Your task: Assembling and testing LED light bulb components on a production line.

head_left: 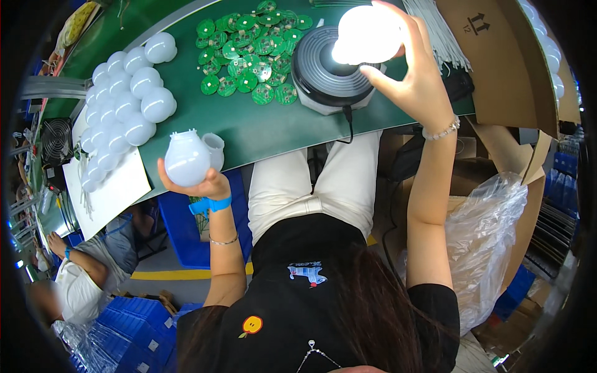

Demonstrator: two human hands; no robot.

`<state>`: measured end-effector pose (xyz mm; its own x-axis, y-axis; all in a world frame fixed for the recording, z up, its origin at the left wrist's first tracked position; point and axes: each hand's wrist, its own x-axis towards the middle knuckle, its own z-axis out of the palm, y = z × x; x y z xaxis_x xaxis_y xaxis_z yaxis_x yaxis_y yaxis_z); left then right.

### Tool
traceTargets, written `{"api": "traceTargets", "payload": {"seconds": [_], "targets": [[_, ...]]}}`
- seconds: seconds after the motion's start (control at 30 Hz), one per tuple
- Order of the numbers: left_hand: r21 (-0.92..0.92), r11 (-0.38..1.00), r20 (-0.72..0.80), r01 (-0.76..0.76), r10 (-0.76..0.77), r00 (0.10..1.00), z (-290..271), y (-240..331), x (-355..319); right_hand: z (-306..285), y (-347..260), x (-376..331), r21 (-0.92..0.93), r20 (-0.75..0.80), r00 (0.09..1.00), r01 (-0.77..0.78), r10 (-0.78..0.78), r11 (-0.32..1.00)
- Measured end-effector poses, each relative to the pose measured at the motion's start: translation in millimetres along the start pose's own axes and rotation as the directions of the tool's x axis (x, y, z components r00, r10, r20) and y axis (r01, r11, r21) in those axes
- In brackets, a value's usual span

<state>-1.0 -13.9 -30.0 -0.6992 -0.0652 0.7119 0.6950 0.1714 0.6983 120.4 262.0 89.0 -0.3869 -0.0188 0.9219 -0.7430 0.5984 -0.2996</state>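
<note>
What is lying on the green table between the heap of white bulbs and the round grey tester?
In the head view, a pile of round green circuit boards lies on the table between the white bulbs and the grey tester.

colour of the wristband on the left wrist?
Bright blue wristband; head view shows it.

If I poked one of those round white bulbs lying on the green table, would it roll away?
Probably. The white bulbs are smooth and round, lying loose on the flat green table, so a poke could send one rolling. They look light: the left hand holds one bulb easily on its palm.
</note>
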Motion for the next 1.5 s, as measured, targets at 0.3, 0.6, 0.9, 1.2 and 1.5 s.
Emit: {"api": "traceTargets", "payload": {"seconds": [0.3, 0.6, 0.9, 1.2, 1.5], "targets": [[0.003, 1.000, 0.005, -0.015, 0.015, 1.000, 2, 2, 3, 7, -36, 12, -0.605, -0.056, 0.831, -0.470, 0.554, 0.643], [0.018, 0.998, 0.010, -0.060, 0.059, 0.998, 3, 5, 3, 13, -21, 11, -0.483, -0.122, 0.838, -0.518, 0.531, 0.706], [0.005, 1.000, 0.014, -0.018, 0.018, 1.000, 1, 0, -1, -8, -35, -10, -0.566, -0.074, 0.768, -0.557, 0.636, 0.608], [0.021, 0.999, 0.005, -0.027, 0.027, 1.000, 2, 3, -1, 18, -18, -10, -0.633, -0.137, 0.885, -0.423, 0.445, 0.648], [0.041, 0.999, -0.004, 0.002, -0.002, 1.000, 2, 3, -5, 24, -10, -19, -0.689, -0.315, 0.891, -0.452, 0.328, 0.567]]}}
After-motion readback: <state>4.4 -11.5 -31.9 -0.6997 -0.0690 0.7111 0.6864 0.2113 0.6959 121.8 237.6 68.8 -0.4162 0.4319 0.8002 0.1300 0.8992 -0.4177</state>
